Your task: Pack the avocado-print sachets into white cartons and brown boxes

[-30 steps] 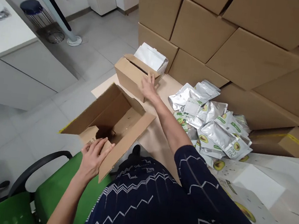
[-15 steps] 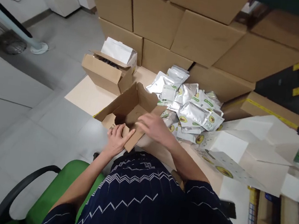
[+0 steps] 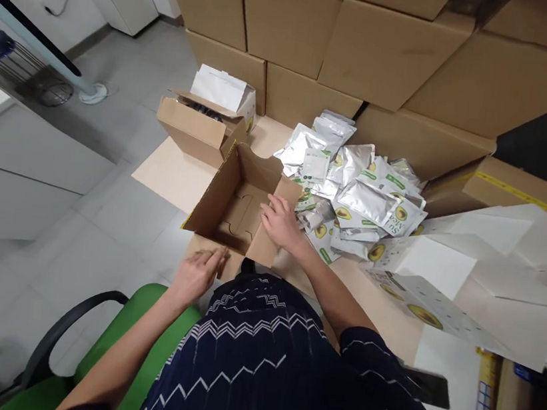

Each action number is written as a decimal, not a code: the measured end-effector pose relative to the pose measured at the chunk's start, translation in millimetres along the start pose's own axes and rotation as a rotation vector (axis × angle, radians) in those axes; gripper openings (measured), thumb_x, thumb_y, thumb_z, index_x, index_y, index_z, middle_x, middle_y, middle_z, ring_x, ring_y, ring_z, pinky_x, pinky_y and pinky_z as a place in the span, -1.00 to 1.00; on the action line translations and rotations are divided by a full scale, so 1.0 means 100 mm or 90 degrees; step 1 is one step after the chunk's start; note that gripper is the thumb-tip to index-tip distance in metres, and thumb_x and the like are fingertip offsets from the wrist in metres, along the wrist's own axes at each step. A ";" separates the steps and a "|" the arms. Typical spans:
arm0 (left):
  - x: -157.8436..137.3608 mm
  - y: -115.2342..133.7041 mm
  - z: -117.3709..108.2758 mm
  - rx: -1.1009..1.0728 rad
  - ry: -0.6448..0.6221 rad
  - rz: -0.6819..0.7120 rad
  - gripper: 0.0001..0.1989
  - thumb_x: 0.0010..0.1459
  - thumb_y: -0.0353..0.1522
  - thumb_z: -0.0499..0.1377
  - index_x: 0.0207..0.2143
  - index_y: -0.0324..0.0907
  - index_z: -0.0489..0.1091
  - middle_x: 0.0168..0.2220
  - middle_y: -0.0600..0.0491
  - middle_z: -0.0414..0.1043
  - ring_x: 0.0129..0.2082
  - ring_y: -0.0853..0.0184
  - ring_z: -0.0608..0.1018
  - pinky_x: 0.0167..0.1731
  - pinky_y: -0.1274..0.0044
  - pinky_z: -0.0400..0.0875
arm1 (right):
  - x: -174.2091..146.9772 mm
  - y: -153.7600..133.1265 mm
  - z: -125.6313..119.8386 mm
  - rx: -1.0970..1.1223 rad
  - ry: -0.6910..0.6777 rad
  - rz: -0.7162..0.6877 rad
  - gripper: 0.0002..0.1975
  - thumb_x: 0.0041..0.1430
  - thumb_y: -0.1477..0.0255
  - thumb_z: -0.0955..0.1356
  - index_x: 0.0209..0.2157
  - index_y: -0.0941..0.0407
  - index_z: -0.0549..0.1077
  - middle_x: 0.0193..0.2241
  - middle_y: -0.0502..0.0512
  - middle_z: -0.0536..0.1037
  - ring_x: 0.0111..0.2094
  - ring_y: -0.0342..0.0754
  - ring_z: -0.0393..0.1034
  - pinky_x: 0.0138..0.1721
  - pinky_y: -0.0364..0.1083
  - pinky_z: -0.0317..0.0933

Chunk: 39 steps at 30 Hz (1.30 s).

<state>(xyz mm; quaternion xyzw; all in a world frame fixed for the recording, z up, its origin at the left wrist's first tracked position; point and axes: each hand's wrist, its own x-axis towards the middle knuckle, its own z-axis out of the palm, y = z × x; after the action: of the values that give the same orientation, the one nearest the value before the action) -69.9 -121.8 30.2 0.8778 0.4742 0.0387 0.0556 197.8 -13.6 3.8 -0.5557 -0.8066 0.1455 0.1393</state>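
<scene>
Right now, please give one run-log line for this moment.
left hand: on near flap | right hand: on rim | open brown cardboard box: empty | silver avocado pouches: beside

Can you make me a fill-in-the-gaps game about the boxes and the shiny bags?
1. The open cardboard box between the hands has ____ inside it.
2. The right hand rests on the box's ____ flap.
3. The silver pouches show pictures of an ____.
4. The chair has a ____ seat.

Missing words: nothing; right; avocado; green
</scene>
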 end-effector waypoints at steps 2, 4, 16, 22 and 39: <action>0.16 -0.06 -0.03 0.024 -0.049 0.014 -0.60 0.35 -0.26 0.06 0.16 -0.18 0.41 -0.26 -0.13 0.50 -0.20 0.13 0.55 -0.15 0.32 0.44 | 0.12 -0.04 -0.02 -0.016 -0.015 0.031 -0.53 0.31 0.41 0.25 0.21 0.17 0.43 0.33 0.34 0.23 0.32 0.23 0.04 0.29 0.20 0.00; 0.31 -0.15 -0.08 0.048 -0.081 0.055 -0.55 0.24 -0.23 0.23 0.17 -0.09 0.41 -0.11 -0.18 0.49 -0.01 0.02 0.51 0.01 0.21 0.40 | 0.27 -0.08 -0.05 -0.041 -0.028 0.047 -0.41 0.23 0.44 0.31 0.29 0.19 0.32 0.40 0.36 0.09 0.37 0.28 -0.06 0.31 0.23 -0.06; 0.50 -0.50 0.11 0.040 -0.027 -0.008 -0.84 0.20 -0.23 0.25 -0.18 -0.01 0.56 0.06 -0.13 0.50 0.41 -0.32 -0.04 0.16 -0.26 -0.04 | 1.19 0.10 -0.09 -0.102 -0.050 0.188 -0.31 0.24 0.48 0.33 0.37 0.20 0.11 0.30 0.46 0.23 0.28 0.28 0.12 0.23 0.27 0.06; 0.51 -0.18 0.17 0.015 -0.010 -0.028 -0.83 0.27 -0.26 0.17 -0.28 -0.07 0.56 -0.21 -0.15 0.57 0.38 -0.35 0.00 0.13 -0.20 0.03 | 1.32 0.27 -0.16 -0.104 -0.081 0.162 -0.59 0.31 0.58 0.19 0.14 0.21 0.41 0.08 0.39 0.46 0.08 0.16 0.37 0.05 0.10 0.30; 0.50 0.42 0.20 -0.033 -0.041 -0.108 -0.79 0.30 -0.27 0.14 -0.22 -0.08 0.58 -0.01 -0.11 0.53 0.39 -0.44 -0.14 0.12 -0.34 -0.07 | 0.73 1.00 -0.26 0.329 0.348 0.128 -0.61 0.40 0.24 0.19 0.07 0.12 0.45 0.12 0.21 0.47 0.16 -0.01 0.31 0.18 0.00 0.19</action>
<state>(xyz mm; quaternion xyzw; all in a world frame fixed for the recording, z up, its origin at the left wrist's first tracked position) -4.9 -104.2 17.0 0.8337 0.5434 0.0179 0.0963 268.2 91.2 -6.2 -0.5966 -0.6180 0.2037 0.4697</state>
